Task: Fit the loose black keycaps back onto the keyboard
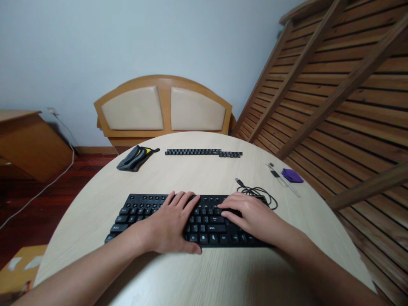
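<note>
A black keyboard lies on the round pale wooden table in front of me. My left hand rests flat on the middle of the keyboard, fingers stretched out together, holding nothing. To its right, my right hand lies on the keys with its fingers extended towards the left, fingertips touching keys. The keyboard's black cable is coiled just behind the right hand, its USB plug lying free on the table.
A row of loose black keycaps lies at the far side of the table. A black-and-yellow pouch sits at far left, a purple object and small tools at right. A wooden headboard and slatted frame stand behind.
</note>
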`<state>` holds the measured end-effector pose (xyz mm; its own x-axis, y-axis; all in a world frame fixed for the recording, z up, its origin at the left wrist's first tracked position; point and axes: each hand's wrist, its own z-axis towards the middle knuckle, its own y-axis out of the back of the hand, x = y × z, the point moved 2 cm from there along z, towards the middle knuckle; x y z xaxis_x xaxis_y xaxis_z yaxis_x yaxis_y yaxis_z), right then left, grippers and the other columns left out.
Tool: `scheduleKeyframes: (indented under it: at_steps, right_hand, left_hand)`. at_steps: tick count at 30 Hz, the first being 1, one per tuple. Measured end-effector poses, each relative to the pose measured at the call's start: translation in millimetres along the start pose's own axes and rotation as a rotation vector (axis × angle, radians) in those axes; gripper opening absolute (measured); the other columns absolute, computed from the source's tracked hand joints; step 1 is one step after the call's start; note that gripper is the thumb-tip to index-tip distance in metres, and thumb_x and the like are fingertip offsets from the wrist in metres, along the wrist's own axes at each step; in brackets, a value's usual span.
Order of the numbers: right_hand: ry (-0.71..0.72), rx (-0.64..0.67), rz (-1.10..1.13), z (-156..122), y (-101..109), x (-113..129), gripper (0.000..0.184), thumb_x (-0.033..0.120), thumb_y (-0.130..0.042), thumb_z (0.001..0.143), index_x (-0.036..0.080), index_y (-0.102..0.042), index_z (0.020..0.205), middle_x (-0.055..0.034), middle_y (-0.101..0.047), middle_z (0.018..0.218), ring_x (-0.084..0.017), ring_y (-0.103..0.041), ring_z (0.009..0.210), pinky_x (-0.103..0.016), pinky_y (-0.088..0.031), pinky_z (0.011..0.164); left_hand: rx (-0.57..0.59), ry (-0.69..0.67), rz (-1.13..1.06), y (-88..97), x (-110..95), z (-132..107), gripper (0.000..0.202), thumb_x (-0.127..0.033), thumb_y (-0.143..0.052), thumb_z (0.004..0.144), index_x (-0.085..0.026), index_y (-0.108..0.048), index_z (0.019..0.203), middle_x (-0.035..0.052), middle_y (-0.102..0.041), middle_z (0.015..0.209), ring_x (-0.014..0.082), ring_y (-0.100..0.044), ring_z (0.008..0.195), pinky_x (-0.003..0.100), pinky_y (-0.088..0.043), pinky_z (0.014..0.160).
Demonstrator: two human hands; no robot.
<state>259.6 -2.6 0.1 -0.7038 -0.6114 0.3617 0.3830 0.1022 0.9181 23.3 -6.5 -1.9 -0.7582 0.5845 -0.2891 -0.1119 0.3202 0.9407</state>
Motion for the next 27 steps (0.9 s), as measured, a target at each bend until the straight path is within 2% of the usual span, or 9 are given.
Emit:
scheduleKeyframes:
  at_steps: [5,11,14,18,22,25,27]
  right_hand:
    - [0.015,-0.039,0.045,-5,15,-25,0.031,0.039,-0.061,0.094,0.023,-0.068,0.119,-0.0078,-0.069,0.118,-0.025,-0.060,0.114,-0.042,-0.047,0.100]
    - [-0.059,0.070,0.093,-13,14,-44,0.083,0.065,-0.073,0.075,0.021,-0.051,0.143,-0.0125,-0.051,0.144,-0.032,-0.043,0.136,-0.051,-0.035,0.114]
    - [-0.056,0.122,0.120,-14,8,-46,0.100,0.070,-0.076,0.067,0.022,-0.044,0.148,-0.0128,-0.045,0.150,-0.035,-0.038,0.139,-0.052,-0.031,0.116]
    - [-0.050,0.147,0.143,-12,5,-43,0.103,0.072,-0.076,0.065,0.022,-0.043,0.148,-0.0128,-0.045,0.149,-0.034,-0.038,0.138,-0.051,-0.031,0.116]
    - [-0.057,0.144,0.152,-12,6,-40,0.101,0.072,-0.075,0.066,0.021,-0.044,0.148,-0.0136,-0.044,0.149,-0.034,-0.036,0.138,-0.051,-0.032,0.115]
    - [-0.059,0.139,0.153,-12,7,-39,0.100,0.069,-0.077,0.066,0.021,-0.044,0.147,-0.0138,-0.045,0.148,-0.033,-0.036,0.138,-0.052,-0.032,0.115]
    - [-0.056,0.138,0.160,-12,8,-37,0.099,0.067,-0.078,0.066,0.021,-0.045,0.147,-0.0135,-0.046,0.147,-0.033,-0.036,0.137,-0.052,-0.033,0.114]
  left_hand:
    - [0.034,0.036,-0.004,5.6,9,-4,0.120,-0.067,-0.074,0.061,-0.012,-0.026,0.155,0.0218,-0.033,0.156,0.0429,-0.029,0.144,0.062,-0.013,0.120]
    - [0.041,0.074,-0.013,13.1,23,-11,0.117,-0.062,-0.080,0.053,-0.013,-0.035,0.149,0.0214,-0.042,0.148,0.0453,-0.038,0.138,0.065,-0.019,0.117]
    - [0.073,0.106,0.013,17.2,21,-13,0.116,-0.060,-0.079,0.055,-0.013,-0.034,0.150,0.0216,-0.040,0.151,0.0448,-0.037,0.139,0.066,-0.020,0.116]
    - [0.122,0.166,0.067,21.4,11,-14,0.114,-0.058,-0.078,0.057,-0.013,-0.032,0.152,0.0228,-0.033,0.157,0.0451,-0.030,0.143,0.067,-0.020,0.115]
    - [0.166,0.194,0.118,24.7,7,-15,0.113,-0.058,-0.078,0.058,-0.012,-0.035,0.152,0.0251,-0.028,0.158,0.0485,-0.025,0.144,0.072,-0.020,0.111]
    - [0.092,0.139,0.082,35.7,8,-7,0.122,-0.067,-0.078,0.053,-0.011,-0.035,0.153,0.0273,-0.038,0.153,0.0505,-0.034,0.140,0.069,-0.027,0.109]
    - [0.041,0.123,0.079,46.4,9,10,0.118,-0.076,-0.071,0.058,-0.011,-0.038,0.151,0.0274,-0.049,0.145,0.0470,-0.047,0.132,0.061,-0.038,0.106]
